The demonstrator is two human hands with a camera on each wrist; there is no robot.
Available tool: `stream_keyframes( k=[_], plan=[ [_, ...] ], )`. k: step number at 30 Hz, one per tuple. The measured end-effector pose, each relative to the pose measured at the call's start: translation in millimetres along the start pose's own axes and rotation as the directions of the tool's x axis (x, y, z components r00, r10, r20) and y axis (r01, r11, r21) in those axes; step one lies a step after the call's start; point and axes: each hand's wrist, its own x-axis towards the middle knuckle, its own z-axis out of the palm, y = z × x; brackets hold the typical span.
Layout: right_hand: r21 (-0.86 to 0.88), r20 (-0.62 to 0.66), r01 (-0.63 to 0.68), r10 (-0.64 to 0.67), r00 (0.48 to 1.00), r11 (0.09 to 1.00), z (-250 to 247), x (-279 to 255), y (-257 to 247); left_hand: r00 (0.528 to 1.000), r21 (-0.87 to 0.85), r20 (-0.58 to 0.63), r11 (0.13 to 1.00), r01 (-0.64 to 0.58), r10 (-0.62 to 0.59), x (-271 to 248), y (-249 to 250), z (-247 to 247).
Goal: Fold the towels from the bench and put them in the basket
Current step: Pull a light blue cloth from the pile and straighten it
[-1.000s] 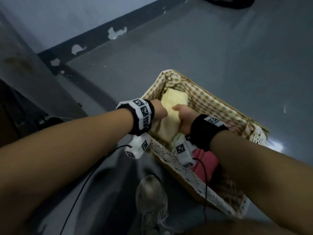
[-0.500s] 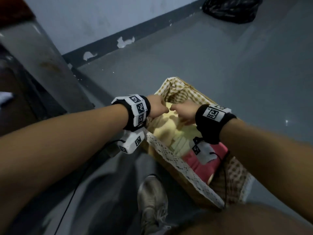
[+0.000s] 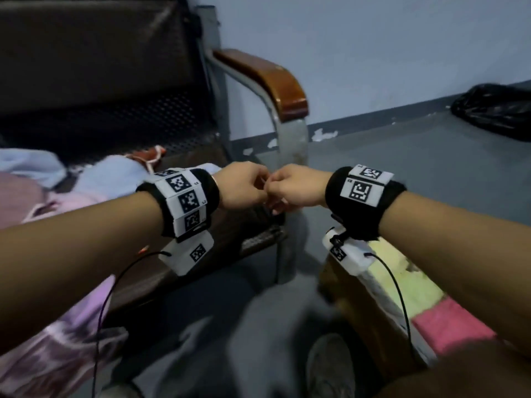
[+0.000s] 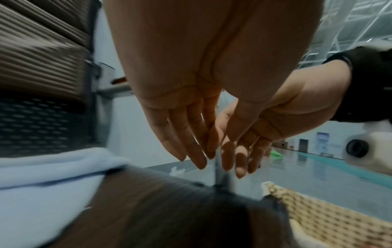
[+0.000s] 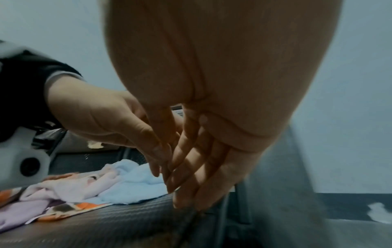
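Both my hands hang empty side by side over the right end of the bench [image 3: 253, 225], fingertips nearly touching. My left hand [image 3: 244, 186] shows straight, relaxed fingers [image 4: 191, 151] in the left wrist view. My right hand [image 3: 296, 188] likewise has loose straight fingers [image 5: 191, 184]. Unfolded towels lie on the seat to the left: a light blue towel [image 3: 115, 173], a pink towel [image 3: 26, 196] and a lilac towel [image 3: 51, 349]. The basket [image 3: 382, 291] stands on the floor at lower right, holding a folded yellow towel [image 3: 402, 271] and a folded pink-red towel [image 3: 448, 326].
The bench's wooden armrest [image 3: 270, 79] on its grey metal frame rises just behind my hands. An orange patterned cloth [image 5: 74, 209] lies under the towels. A black bag [image 3: 497, 107] sits on the floor by the wall. My shoe [image 3: 330, 366] is beside the basket.
Both hands let go of the yellow towel in the basket, rose out of it and moved left over the bench's end. The head view swung from basket to bench.
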Motion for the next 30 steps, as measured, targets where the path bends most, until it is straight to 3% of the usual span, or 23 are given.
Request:
stream_keyframes(
  k=[4, 6, 9, 13, 16, 18, 20, 24, 27, 30],
  plan=[
    [-0.237, 0.052, 0.123, -0.114, 0.992, 0.964, 48.8, 53.0, -43.8, 0.992, 0.009, -0.072, 0.994, 0.107, -0.106, -44.1, -75.9, -11.5],
    [-0.444, 0.047, 0.172, -0.169, 0.985, 0.879, 68.2, 75.4, -55.9, 0.98, 0.059, -0.053, 0.979, 0.193, -0.19, -57.2, -110.0, -13.6],
    [-0.608, 0.024, 0.197, -0.231, 0.973, 0.769, 93.2, 105.1, -62.5, 0.955, 0.164, -0.041, 0.941, 0.297, -0.294, -70.9, -154.5, -10.0],
    [-0.704, 0.048, 0.213, -0.254, 0.966, 0.677, 110.5, 136.1, -71.3, 0.925, 0.252, 0.046, 0.9, 0.355, -0.378, -86.9, -198.0, -3.7],
    [-0.739, 0.101, 0.24, -0.248, 0.963, 0.629, 112.1, 148.3, -83.1, 0.935, 0.215, -0.006, 0.912, 0.348, -0.355, -92.0, -209.1, -2.0],
    [-0.78, 0.133, 0.211, -0.173, 0.976, 0.589, 114.8, 150.3, -89.9, 0.933, 0.202, -0.033, 0.912, 0.356, -0.357, -90.7, -209.6, 0.9],
    [-0.763, 0.125, 0.186, -0.142, 0.982, 0.619, 118.6, 149.1, -94.4, 0.931, 0.202, -0.049, 0.909, 0.364, -0.362, -89.0, -209.2, 4.4],
    [-0.357, -0.021, 0.212, -0.235, 0.972, 0.91, 110.6, 133.2, -108.6, 0.905, 0.231, -0.16, 0.876, 0.423, -0.394, -87.3, -208.3, 0.6],
    [-0.156, -0.208, 0.267, -0.296, 0.932, 0.951, 95.8, 113.6, -119.0, 0.878, 0.211, -0.287, 0.869, 0.447, -0.382, -85.7, -203.5, -15.7],
    [-0.152, -0.444, 0.245, -0.287, 0.849, 0.958, 74.3, 97.1, -113.4, 0.838, 0.041, -0.465, 0.939, 0.343, -0.285, -85.8, -187.0, -38.3]
  ],
)
